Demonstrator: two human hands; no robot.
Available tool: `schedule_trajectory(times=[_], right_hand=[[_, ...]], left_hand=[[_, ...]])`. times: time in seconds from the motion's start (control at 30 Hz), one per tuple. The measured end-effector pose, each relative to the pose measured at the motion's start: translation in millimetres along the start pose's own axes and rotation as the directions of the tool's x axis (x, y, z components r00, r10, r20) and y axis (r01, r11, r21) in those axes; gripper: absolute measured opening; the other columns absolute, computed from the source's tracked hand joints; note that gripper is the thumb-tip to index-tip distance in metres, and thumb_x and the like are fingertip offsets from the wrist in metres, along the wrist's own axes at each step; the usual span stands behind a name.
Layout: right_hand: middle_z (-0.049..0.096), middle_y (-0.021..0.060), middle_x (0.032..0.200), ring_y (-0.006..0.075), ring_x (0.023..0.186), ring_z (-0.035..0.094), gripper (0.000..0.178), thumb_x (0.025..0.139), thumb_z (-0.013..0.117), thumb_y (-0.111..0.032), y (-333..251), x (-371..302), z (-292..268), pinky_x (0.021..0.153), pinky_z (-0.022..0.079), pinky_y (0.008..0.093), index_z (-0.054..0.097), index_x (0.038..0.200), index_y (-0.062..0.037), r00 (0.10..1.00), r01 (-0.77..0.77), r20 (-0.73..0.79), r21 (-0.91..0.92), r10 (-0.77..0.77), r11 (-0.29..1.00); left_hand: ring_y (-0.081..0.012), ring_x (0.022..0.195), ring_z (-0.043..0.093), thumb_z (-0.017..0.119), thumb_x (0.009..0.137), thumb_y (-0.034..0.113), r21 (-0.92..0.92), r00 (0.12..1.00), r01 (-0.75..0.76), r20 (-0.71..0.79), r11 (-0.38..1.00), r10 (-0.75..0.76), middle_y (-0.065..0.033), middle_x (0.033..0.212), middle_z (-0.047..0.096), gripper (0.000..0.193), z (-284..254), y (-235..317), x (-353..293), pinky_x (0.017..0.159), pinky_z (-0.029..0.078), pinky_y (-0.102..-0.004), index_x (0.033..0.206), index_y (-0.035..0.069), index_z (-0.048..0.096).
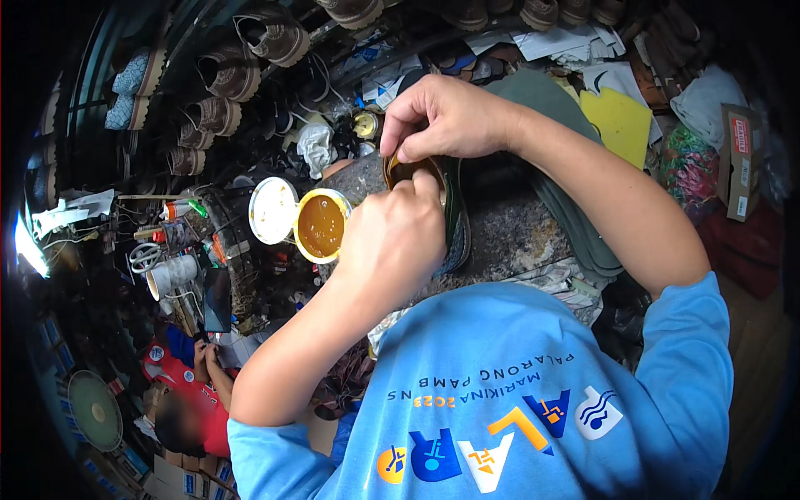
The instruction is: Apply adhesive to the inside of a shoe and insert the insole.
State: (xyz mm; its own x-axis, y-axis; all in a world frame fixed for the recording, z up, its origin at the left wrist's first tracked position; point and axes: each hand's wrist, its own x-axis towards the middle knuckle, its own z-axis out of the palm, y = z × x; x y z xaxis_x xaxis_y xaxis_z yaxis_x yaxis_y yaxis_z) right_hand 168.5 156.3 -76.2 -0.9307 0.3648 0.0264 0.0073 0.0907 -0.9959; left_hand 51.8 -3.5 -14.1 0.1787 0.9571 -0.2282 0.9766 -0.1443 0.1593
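Dark, tan-lined shoe (455,233) is up at the grimy grey workbench (529,240), right hand (454,118) pinching its rim, left hand (396,233) with fingers inside; can't tell if those grip anything. Left knuckles block part of the opening. Crowding in: round tub of amber paste (322,227), round white lid (273,210), dark green flat sheets (577,227).

Grimy workbench (533,244) with an open tub (321,259) of amber paste (321,225) and layered dark-green sheets (575,229)
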Motion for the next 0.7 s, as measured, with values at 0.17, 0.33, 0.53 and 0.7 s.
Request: schedule_trajectory(times=[0.17, 0.33, 0.53, 0.7], right_hand=[[0.078, 0.0058, 0.090, 0.0100, 0.085, 0.071, 0.016, 0.086, 0.075, -0.006, 0, -3, -1, 0.080, 0.056, 0.0277, 0.079, 0.101, -0.0006, 1.000, -0.016, -0.017, 0.017, 0.016, 1.000], [0.078, 0.0063, 0.090, 0.0101, 0.085, 0.071, 0.018, 0.085, 0.076, -0.007, 3, 1, -1, 0.081, 0.056, 0.0281, 0.079, 0.101, 0.0003, 0.999, 0.003, -0.041, -0.020, -0.003, 1.000], [0.078, 0.0061, 0.092, 0.0102, 0.085, 0.071, 0.017, 0.087, 0.075, -0.007, 2, 3, -2, 0.081, 0.056, 0.0279, 0.079, 0.102, 0.0004, 0.999, 0.015, -0.047, -0.008, -0.015, 1.000], [0.078, 0.0057, 0.092, 0.0099, 0.086, 0.071, 0.016, 0.090, 0.074, -0.006, 0, -2, -3, 0.081, 0.056, 0.0270, 0.079, 0.103, 0.0007, 1.000, -0.029, 0.001, 0.007, 0.029, 1.000]], left_hand=[[-0.0303, 0.065, 0.073, 0.062, 0.084, 0.005, 0.269, 0.990, 0.022, -0.141, 0.963, 0.017, -0.0150, 0.075, 0.071, 0.006, 28, -4, 22, 0.056, 0.059, -0.0413, 0.087, 0.001, 0.065], [-0.0275, 0.062, 0.073, 0.064, 0.082, 0.007, 0.307, 0.979, 0.088, -0.202, 0.948, -0.026, -0.0115, 0.070, 0.070, 0.005, 36, -9, 29, 0.052, 0.059, -0.0402, 0.079, 0.004, 0.068], [-0.0276, 0.063, 0.073, 0.064, 0.082, 0.007, 0.303, 0.985, 0.062, -0.169, 0.951, -0.010, -0.0126, 0.073, 0.070, 0.006, 32, -15, 29, 0.054, 0.059, -0.0414, 0.083, 0.003, 0.068], [-0.0389, 0.066, 0.070, 0.068, 0.084, 0.005, -0.098, 0.998, 0.048, 0.034, 0.994, -0.045, -0.0192, 0.073, 0.068, 0.017, -25, -6, -24, 0.062, 0.057, -0.0495, 0.100, -0.001, 0.066]])
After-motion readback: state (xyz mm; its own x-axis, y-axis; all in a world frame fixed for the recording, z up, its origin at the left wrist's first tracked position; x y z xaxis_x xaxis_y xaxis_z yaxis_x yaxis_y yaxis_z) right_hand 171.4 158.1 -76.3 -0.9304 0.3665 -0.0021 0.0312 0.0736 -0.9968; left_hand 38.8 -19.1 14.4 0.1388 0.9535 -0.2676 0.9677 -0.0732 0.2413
